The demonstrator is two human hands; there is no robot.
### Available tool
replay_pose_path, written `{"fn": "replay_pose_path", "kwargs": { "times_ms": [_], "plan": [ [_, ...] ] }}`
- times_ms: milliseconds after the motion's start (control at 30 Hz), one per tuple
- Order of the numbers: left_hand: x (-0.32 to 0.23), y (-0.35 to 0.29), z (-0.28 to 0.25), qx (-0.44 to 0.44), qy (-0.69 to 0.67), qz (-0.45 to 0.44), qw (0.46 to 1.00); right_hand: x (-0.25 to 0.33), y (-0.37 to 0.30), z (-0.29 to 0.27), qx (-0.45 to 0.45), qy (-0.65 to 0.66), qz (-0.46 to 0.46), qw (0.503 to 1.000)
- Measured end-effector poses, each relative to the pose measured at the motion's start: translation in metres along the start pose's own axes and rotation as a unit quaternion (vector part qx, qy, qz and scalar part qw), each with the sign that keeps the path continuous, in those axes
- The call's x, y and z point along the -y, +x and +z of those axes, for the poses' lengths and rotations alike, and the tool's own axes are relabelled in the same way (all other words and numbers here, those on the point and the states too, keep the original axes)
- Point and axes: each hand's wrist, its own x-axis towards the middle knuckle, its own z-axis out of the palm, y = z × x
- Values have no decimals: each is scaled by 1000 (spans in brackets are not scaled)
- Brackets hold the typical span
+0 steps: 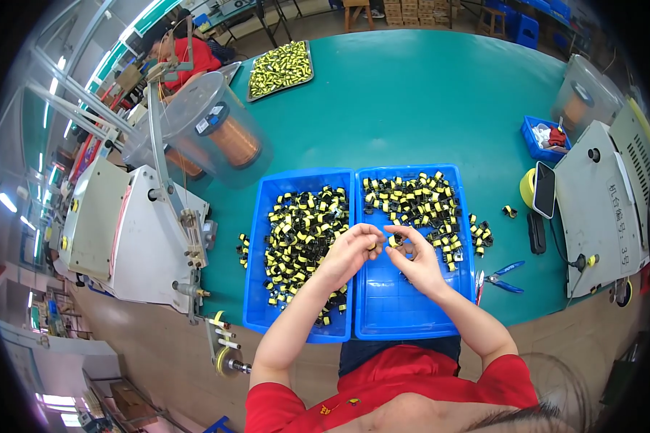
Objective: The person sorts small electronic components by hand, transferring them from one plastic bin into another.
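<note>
My left hand (354, 252) is over the inner edges of two blue trays, its fingers curled inward; a bit of yellow shows at the fingertips, but I cannot make out what it is. Close beside it, my right hand (419, 263) pinches a small black coil with yellow tape (396, 240) between thumb and fingers. Many similar taped coils (300, 242) fill the left blue tray (256, 289). The right blue tray (397, 317) has more coils (419, 198) heaped in its far part, while its near part shows bare plastic.
Loose coils (480, 234) lie right of the trays, near blue-handled pliers (505, 278). Winding machines (141, 234) flank the green table (397, 94). Copper wire spools (235, 141) stand at the far left in clear tubs. A metal tray (282, 68) of yellow parts sits farther back, near a person in red (191, 61).
</note>
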Motion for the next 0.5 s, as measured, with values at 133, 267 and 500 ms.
{"fn": "replay_pose_path", "kwargs": {
  "times_ms": [133,267,500],
  "plan": [
    [11,0,10,-39,195,76,977,-2,0,1,-2,-88,-83,993],
    [6,0,7,-47,116,22,992,8,-4,4,-4,-106,-63,992],
    [-2,1,9,1,53,-14,998,-18,3,-7,2,27,-54,998]
  ]
}}
